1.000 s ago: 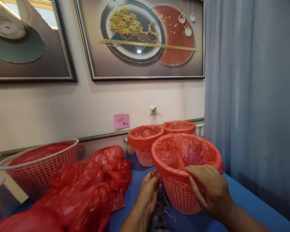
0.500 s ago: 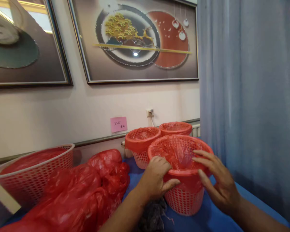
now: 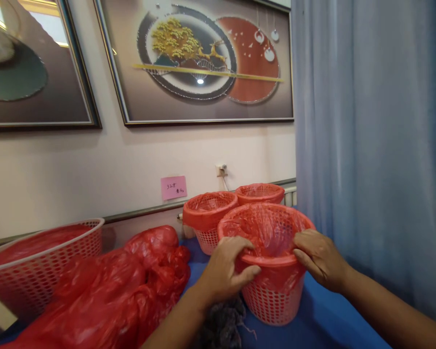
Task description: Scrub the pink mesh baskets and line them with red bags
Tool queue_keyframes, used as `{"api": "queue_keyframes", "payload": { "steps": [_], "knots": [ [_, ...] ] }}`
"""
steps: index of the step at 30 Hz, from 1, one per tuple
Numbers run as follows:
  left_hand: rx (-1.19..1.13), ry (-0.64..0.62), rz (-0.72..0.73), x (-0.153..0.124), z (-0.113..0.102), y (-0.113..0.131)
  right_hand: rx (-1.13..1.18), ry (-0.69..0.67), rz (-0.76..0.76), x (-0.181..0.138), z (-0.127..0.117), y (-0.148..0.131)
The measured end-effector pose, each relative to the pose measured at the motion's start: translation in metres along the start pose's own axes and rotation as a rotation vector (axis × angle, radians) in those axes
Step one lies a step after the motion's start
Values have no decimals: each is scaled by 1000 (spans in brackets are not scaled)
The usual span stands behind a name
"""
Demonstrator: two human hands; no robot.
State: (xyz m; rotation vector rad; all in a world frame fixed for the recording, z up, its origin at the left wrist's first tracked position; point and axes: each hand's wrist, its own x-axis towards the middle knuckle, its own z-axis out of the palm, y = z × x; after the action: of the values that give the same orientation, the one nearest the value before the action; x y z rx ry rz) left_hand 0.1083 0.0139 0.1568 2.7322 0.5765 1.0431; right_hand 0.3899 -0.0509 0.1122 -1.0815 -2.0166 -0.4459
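In front of me stands a pink perforated plastic basket (image 3: 272,303), upright on the blue surface. A thin red plastic bag (image 3: 267,232) lines it and is folded down over its rim. My left hand (image 3: 227,269) grips the near left of the rim, fingers inside and thumb outside. On the right side, my right hand (image 3: 319,257) is closed over the bag-covered rim, its fingertips partly hidden. Close behind stand two more baskets lined in red, one at the left (image 3: 209,218) and one farther back (image 3: 259,193).
A heap of red plastic bags (image 3: 112,286) lies at the left beside a large white-rimmed basket (image 3: 90,242). Dark grey crumpled material (image 3: 223,322) sits below my left wrist. A blue-grey curtain (image 3: 366,145) hangs at the right. A wall with framed pictures rises behind.
My right hand has gone from spread fingers beside the basket to closed on its rim. My left hand stays on the rim. The view has shifted slightly to the right.
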Motion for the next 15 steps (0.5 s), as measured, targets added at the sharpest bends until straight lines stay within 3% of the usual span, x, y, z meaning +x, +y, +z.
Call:
{"api": "queue_keyframes", "payload": {
  "steps": [2,4,6,10,12,15],
  "knots": [
    [-120,27,5,14,-14,1,-19,36,-4,1,2,0],
    [-77,25,55,35,-25,3,-39,74,6,2,4,1],
    [34,-132,79,55,-29,5,-56,110,12,3,7,1],
    [165,-691,-147,76,-21,-1,-82,125,-3,4,10,1],
    [161,-797,-212,79,-16,-8,-87,122,-23,4,10,2],
    [104,-782,-193,81,-18,-18,-77,133,-32,5,10,4]
  ]
}}
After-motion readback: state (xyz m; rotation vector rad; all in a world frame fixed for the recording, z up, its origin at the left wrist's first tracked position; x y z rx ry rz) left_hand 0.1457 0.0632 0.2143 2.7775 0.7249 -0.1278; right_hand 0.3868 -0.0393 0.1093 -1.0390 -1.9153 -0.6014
